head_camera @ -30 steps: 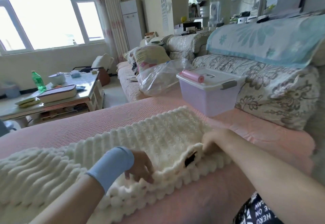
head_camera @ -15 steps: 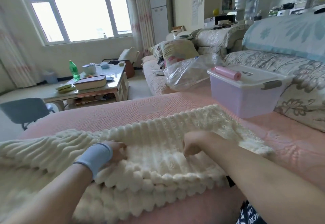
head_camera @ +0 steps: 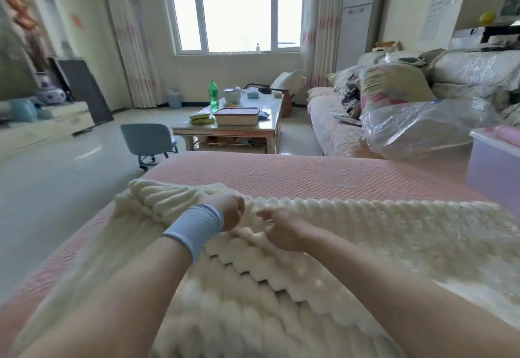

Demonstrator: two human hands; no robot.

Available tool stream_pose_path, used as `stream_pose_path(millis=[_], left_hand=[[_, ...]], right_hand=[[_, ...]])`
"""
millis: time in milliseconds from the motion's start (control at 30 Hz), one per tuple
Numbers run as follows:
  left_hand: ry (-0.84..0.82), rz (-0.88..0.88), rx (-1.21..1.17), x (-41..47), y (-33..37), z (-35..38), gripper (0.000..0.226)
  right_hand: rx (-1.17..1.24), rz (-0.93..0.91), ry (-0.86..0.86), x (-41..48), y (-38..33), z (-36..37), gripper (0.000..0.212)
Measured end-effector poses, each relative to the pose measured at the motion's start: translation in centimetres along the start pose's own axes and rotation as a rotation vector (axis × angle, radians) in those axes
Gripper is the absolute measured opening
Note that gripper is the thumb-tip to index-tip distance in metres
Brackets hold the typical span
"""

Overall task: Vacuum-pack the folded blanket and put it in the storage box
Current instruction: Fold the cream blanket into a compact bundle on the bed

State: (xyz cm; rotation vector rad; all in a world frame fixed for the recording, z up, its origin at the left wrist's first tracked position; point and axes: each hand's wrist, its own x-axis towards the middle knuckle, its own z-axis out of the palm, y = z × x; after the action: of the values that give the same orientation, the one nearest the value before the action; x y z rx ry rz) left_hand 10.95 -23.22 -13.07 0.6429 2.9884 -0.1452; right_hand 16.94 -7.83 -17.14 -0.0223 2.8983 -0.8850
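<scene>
A cream, ribbed blanket [head_camera: 351, 234] lies spread across the pink sofa cover [head_camera: 281, 174], partly doubled over at its left end. My left hand [head_camera: 229, 211], with a pale blue wristband, is curled in a fist on the blanket's fold. Just to its right, my right hand [head_camera: 277, 226] pinches the blanket with bent fingers. The lilac storage box [head_camera: 489, 169] with a white lid stands at the right edge, partly out of frame. A clear plastic bag [head_camera: 422, 129] lies behind it on the sofa.
A coffee table [head_camera: 233, 129] with a green bottle [head_camera: 213, 98] and a book stands beyond the sofa. A grey swivel chair [head_camera: 147, 141] sits on the floor to the left. Cushions and bedding are piled on the sofa at the right.
The view has swung left, so the box now sits at the right edge. Both hands have moved left along the blanket and come close together.
</scene>
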Motion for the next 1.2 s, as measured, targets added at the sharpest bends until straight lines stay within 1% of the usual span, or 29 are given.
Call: stream_pose_path(millis=[33, 100, 133, 200, 267, 300, 367, 400, 433, 467, 500, 567, 600, 633, 700, 733, 800, 833, 900, 967, 1000, 1033, 1067, 1100, 1133, 1167, 1200], left_hand=[[0.042, -0.016, -0.045, -0.1, -1.3, 0.1, 0.027], [0.168, -0.04, -0.103, -0.2, -3.6, 0.6, 0.026], [0.245, -0.052, -0.124, -0.3, -4.6, 0.9, 0.025], [0.373, -0.092, -0.213, -0.6, -6.3, 1.5, 0.024], [0.415, -0.096, -0.298, -0.7, -7.7, 1.7, 0.029], [0.417, -0.067, -0.338, -0.7, -8.1, 1.6, 0.037], [0.429, 0.046, -0.361, -0.8, -9.0, 1.3, 0.061], [0.438, 0.107, -0.305, -1.0, -9.4, 1.0, 0.071], [0.433, 0.162, -0.225, -1.3, -9.5, 0.6, 0.076], [0.406, 0.191, -0.158, -1.7, -9.7, 0.3, 0.077], [0.362, 0.191, -0.12, -2.1, -9.8, 0.2, 0.074], [0.247, 0.122, -0.087, -3.0, -10.1, 0.8, 0.059], [0.183, 0.052, -0.078, -3.5, -10.4, 1.3, 0.046], [0.093, -0.035, -0.102, -4.1, -10.8, 1.7, 0.036], [-0.066, -0.196, -0.18, -5.5, -12.0, 2.6, 0.044], [-0.111, -0.256, -0.177, -6.4, -12.7, 2.9, 0.042], [-0.104, -0.35, -0.137, -7.9, -14.3, 2.8, 0.026], [-0.078, -0.401, -0.138, -8.5, -15.0, 2.6, 0.022], [0.032, -0.428, -0.211, -9.6, -15.7, 1.8, 0.026], [0.232, -0.366, -0.364, -10.3, -15.8, 1.0, 0.026], [0.353, -0.302, -0.463, -10.4, -15.8, 0.7, 0.024], [0.456, -0.229, -0.562, -10.6, -15.7, 0.5, 0.022], [0.518, -0.158, -0.642, -10.8, -15.6, 0.2, 0.02], [0.528, -0.098, -0.677, -10.8, -15.6, 0.2, 0.019], [0.491, -0.057, -0.652, -10.7, -15.6, 0.6, 0.02], [0.409, -0.054, -0.575, -10.4, -15.7, 1.4, 0.023], [0.292, -0.087, -0.48, -10.3, -15.9, 2.5, 0.028]], right_hand=[[0.115, 0.042, 0.014, 1.1, -1.1, 0.5, 0.026], [0.343, 0.129, 0.076, 3.0, -3.0, 1.2, 0.024], [0.438, 0.179, 0.073, 3.9, -3.8, 1.4, 0.024], [0.548, 0.253, 0.023, 5.1, -4.9, 1.8, 0.02], [0.588, 0.247, -0.005, 5.7, -5.8, 2.1, 0.017], [0.59, 0.238, -0.015, 5.8, -6.2, 2.1, 0.019], [0.542, 0.145, -0.044, 6.1, -6.9, 2.4, 0.038], [0.48, 0.077, -0.076, 6.2, -7.3, 2.6, 0.048], [0.393, 0.009, -0.122, 6.0, -7.6, 2.7, 0.055], [0.293, -0.052, -0.196, 5.7, -7.8, 2.9, 0.059], [0.214, -0.093, -0.288, 5.3, -8.1, 3.2, 0.057], [0.177, -0.09, -0.465, 4.6, -8.7, 3.9, 0.04], [0.181, -0.085, -0.497, 4.3, -9.0, 4.2, 0.03], [0.192, -0.085, -0.482, 4.1, -9.5, 4.5, 0.027], [0.261, -0.036, -0.369, 3.9, -10.4, 4.6, 0.037], [0.3, 0.028, -0.305, 3.9, -10.8, 4.8, 0.044], [0.309, 0.166, -0.251, 3.8, -11.7, 5.7, 0.056], [0.275, 0.177, -0.256, 3.7, -12.1, 6.3, 0.058], [0.243, 0.093, -0.193, 3.6, -13.2, 8.4, 0.061], [0.204, -0.03, -0.073, 3.1, -14.4, 10.1, 0.082], [0.181, -0.126, -0.074, 2.8, -14.9, 10.9, 0.086], [0.176, -0.237, -0.135, 2.2, -15.6, 11.7, 0.082], [0.17, -0.321, -0.245, 1.7, -16.2, 12.4, 0.073], [0.161, -0.371, -0.353, 1.3, -16.8, 13.1, 0.062], [0.175, -0.397, -0.405, 1.0, -17.1, 13.7, 0.052], [0.226, -0.408, -0.389, 0.8, -17.2, 14.1, 0.045], [0.285, -0.402, -0.322, 0.5, -17.3, 14.0, 0.039]])
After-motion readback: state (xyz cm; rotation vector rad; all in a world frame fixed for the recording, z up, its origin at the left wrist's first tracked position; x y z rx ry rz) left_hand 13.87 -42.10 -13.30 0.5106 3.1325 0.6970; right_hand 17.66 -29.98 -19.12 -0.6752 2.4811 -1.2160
